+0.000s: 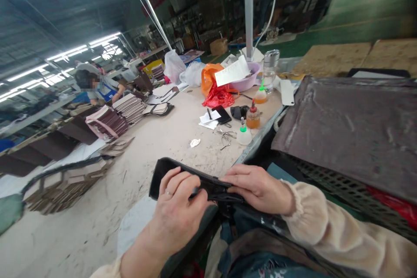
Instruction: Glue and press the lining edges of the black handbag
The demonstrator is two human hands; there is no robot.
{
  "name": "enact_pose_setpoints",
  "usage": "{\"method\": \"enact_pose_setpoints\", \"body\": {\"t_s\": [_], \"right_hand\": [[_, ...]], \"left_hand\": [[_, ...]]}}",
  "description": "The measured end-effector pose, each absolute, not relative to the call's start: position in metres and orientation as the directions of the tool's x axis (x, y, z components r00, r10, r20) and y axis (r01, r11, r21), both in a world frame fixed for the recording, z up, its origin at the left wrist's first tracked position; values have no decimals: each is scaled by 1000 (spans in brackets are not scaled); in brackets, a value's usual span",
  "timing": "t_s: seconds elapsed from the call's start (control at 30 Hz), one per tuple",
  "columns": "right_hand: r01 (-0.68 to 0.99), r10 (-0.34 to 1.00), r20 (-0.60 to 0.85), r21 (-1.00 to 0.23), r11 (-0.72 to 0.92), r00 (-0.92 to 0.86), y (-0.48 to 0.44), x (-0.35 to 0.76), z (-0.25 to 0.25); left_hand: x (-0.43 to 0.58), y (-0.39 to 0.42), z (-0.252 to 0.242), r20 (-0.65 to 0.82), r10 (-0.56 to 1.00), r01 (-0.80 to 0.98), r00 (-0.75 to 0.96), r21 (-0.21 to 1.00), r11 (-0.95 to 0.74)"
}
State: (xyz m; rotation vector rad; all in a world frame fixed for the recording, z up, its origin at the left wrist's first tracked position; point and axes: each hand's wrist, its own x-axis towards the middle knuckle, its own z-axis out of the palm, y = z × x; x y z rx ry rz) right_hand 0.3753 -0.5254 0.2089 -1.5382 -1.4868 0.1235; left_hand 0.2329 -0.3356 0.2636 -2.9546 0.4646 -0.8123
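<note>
A long black leather-like piece (160, 173), folded open along its length, is held at the table's near edge; its exact kind cannot be made out. My left hand (180, 206), with a ring on one finger, curls its fingers over the middle of it. Something small and bluish shows between that thumb and fingers, too hidden to name. At the right end, my right hand (260, 187) pinches the black piece between thumb and fingers. Beyond the hands lie scissors (225, 135) and a small bottle with a green cap (243, 135).
Amber glue bottles (253, 117), a black phone (221, 114), red and orange bags and a purple basin (246, 80) stand further back. Stacks of brown panels (70, 182) line the left. At right, a brown sheet (352, 134) covers a crate. Across the table a person (104, 89) bends forward.
</note>
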Motion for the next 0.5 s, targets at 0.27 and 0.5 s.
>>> {"method": "enact_pose_setpoints", "body": {"t_s": [0.27,0.5], "right_hand": [[646,853,474,-725,238,217,-549,381,196],[597,867,441,-768,231,233,-545,386,199]], "left_hand": [[237,-361,268,138,-292,-297,946,14,-955],[251,-348,268,183,-323,-342,928,81,-936]]}}
